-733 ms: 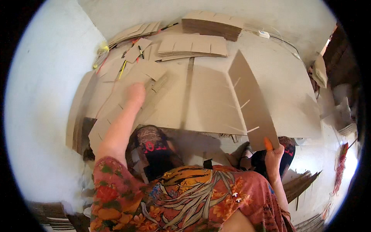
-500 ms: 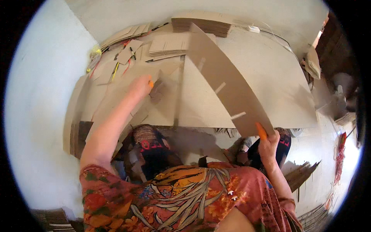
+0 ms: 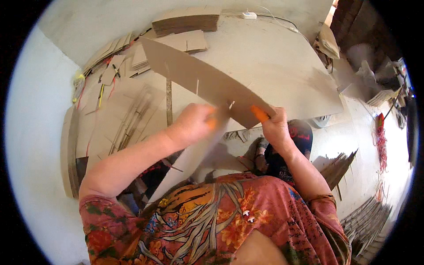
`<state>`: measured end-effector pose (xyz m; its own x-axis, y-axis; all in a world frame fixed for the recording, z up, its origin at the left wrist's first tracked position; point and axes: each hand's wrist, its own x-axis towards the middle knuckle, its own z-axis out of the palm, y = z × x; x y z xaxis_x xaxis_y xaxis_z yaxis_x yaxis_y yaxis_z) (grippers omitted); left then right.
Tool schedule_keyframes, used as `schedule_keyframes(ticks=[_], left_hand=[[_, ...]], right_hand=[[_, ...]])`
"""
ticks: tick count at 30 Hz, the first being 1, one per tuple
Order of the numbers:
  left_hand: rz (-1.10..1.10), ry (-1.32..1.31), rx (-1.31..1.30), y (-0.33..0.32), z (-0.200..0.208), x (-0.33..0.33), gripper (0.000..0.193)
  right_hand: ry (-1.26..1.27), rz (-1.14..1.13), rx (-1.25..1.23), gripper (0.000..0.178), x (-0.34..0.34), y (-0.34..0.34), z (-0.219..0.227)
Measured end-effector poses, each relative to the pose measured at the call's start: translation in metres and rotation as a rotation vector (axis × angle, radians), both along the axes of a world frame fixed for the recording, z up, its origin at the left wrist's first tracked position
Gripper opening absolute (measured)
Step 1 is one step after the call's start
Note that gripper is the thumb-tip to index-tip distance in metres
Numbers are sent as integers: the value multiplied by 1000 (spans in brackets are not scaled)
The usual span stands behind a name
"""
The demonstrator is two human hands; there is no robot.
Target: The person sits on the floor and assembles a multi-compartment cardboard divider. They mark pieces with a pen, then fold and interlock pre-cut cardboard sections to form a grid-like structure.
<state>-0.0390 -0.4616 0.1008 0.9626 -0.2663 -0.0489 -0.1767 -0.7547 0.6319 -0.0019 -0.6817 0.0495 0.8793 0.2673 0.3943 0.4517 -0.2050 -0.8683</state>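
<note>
My right hand (image 3: 277, 128), with an orange thumb cover, is closed on the near end of a long brown cardboard strip (image 3: 210, 86). The strip slants up to the left above the table and has narrow slots along it. My left hand (image 3: 196, 125), also with orange on its thumb and somewhat blurred, is closed on a second cardboard strip (image 3: 192, 154). That strip slopes down toward my lap, partly behind my hand and forearm. Its upper end meets the first strip near a slot; I cannot tell whether the two interlock.
On the table (image 3: 274, 57), a cardboard stack (image 3: 187, 20) stands against the back wall, with flat pieces nearer. Slotted cardboard dividers (image 3: 132, 117) lie at left, beside a marker (image 3: 115, 70). A white power strip (image 3: 249, 15) sits at the back. Cardboard strips (image 3: 366, 221) are piled at lower right.
My left hand has come right from over the table's left side, bringing a strip to the other one. My right hand has moved left and up, tilting its strip flatter. The view has shifted right.
</note>
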Motion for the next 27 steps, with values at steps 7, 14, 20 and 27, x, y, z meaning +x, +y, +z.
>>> schedule_keyframes(ticks=[7, 14, 20, 27], left_hand=[[-61, -233, 321, -10, -13, -4, 11], [-58, -95, 162, -14, -16, 2, 13], [21, -60, -380, 30, -44, 1, 38], [938, -55, 846, 218, -108, -53, 83]], right_hand=[[100, -9, -63, 12, -8, -1, 16], [29, -18, -143, 12, 3, -6, 1], [171, -42, -238, 16, -7, -9, -59], [-251, 24, -449, 58, 4, 14, 36]])
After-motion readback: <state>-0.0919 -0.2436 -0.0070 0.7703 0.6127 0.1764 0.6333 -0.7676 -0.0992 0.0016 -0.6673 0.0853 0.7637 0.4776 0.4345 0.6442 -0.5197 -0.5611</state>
